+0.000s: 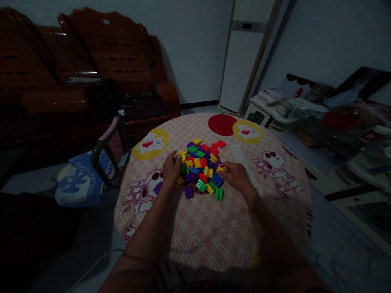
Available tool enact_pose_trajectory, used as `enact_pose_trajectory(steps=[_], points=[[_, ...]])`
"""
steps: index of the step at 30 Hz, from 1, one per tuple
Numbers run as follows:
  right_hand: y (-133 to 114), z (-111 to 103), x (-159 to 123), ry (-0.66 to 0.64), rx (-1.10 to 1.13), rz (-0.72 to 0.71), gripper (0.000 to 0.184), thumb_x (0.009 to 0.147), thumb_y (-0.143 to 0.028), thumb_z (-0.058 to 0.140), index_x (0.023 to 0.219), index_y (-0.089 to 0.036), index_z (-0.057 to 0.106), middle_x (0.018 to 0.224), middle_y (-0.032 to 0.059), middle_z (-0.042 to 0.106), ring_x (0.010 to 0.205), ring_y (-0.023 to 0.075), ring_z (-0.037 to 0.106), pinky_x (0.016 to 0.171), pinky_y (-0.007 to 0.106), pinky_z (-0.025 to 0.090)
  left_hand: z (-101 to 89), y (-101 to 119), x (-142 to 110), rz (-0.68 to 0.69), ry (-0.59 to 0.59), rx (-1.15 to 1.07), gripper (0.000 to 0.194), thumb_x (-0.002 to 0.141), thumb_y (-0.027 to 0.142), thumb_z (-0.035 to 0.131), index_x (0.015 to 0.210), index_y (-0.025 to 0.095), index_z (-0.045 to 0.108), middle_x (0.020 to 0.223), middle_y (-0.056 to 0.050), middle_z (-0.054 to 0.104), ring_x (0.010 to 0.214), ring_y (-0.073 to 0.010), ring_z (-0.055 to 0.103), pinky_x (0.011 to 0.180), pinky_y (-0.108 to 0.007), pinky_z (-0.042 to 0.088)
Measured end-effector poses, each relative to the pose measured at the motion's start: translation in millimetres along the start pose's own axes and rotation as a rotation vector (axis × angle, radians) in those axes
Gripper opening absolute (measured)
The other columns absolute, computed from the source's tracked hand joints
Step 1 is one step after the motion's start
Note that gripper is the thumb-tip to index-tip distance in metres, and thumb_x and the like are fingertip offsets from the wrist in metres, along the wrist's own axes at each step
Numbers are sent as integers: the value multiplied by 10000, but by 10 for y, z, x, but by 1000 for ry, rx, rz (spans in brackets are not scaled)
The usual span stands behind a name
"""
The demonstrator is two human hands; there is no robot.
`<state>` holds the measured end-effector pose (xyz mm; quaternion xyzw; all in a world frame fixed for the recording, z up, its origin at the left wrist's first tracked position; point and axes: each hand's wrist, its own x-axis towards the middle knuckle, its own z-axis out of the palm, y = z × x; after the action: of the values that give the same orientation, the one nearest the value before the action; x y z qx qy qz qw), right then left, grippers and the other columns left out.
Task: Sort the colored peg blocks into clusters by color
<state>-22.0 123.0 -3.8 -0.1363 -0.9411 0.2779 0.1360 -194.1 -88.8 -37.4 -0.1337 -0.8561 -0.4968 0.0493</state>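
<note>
Papers [270, 97] beyond right grip [236, 175] — any print too dim | right grip: pinching yellow piece [221, 167] | left grip [171, 169]: curled, hold unclear — pieces [203, 162] between both

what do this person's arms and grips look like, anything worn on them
The left grip and right grip are bare hands: no gloves, and no rings or watch that I can make out. The left forearm and right forearm taper to the wrists, without visible sleeves; dim light hides detail.

Your forearms [143, 236] reach from the near side toward far; your left hand [172, 169] is curled, your right hand [236, 176] pinched
</note>
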Motion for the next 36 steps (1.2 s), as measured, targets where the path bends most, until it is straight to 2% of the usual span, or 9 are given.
enact_pose_trajectory(steps=[3,6,8,13,17,21,27,31,36], points=[[-79,27,-137,-169,-155,-82,364,835,-426,740,1159,-262,732,1002,84,775,936,276,705,827,344,477,-8,76,156,33,75,-38,503,899,405,521,1330,163,617,1363,-147,642,1215,-280,615,1067,-427,475],[-122,70,-211,-205,-189,-140,369,828,-373,748,1177,-257,716,1073,105,763,1021,289,688,852,340,466,2,126,327,20,150,-66,480,868,383,553,1288,170,644,1321,-133,667,1163,-268,639,1034,-410,495],[-113,45,-191,-193,-179,-125,285,835,-319,711,1111,-248,723,998,92,766,942,262,695,801,319,466,5,113,426,-43,147,-68,444,844,358,567,1221,154,684,1228,-132,710,1105,-267,666,1006,-408,512],[170,-157,138,28,114,43,93,768,-277,687,821,-203,698,750,22,715,690,180,651,634,269,452,50,4,559,-151,88,-71,373,806,294,571,1094,129,743,1091,-113,764,1025,-239,705,950,-351,537],[576,-230,570,362,395,313,212,633,-354,768,705,-187,659,635,10,665,591,177,616,532,269,455,133,-8,560,-138,58,-23,361,813,291,574,1078,130,759,1086,-115,774,1044,-238,709,967,-335,526],[867,-158,891,554,626,410,230,620,-361,692,763,-193,626,636,-10,652,569,169,618,546,289,512,174,5,546,-121,-11,26,320,811,286,584,1037,160,773,1063,-94,785,1011,-238,718,951,-334,535],[1072,-58,935,522,420,252,187,624,-321,639,765,-198,655,794,45,728,786,222,689,821,381,556,163,30,565,-62,-50,33,360,795,347,620,1070,165,764,1076,-96,782,980,-238,723,917,-322,546],[1142,-97,874,502,348,300,177,621,-306,664,752,-193,701,800,62,752,762,229,690,799,376,562,161,141,562,15,-72,96,405,809,387,618,1108,152,757,1070,-118,776,985,-255,716,915,-352,538],[1157,-93,896,566,434,311,233,645,-324,680,807,-170,746,810,68,768,765,236,703,773,381,576,114,353,518,71,-143,130,371,779,278,624,1097,154,767,1018,-93,783,868,-225,716,842,-322,540]])
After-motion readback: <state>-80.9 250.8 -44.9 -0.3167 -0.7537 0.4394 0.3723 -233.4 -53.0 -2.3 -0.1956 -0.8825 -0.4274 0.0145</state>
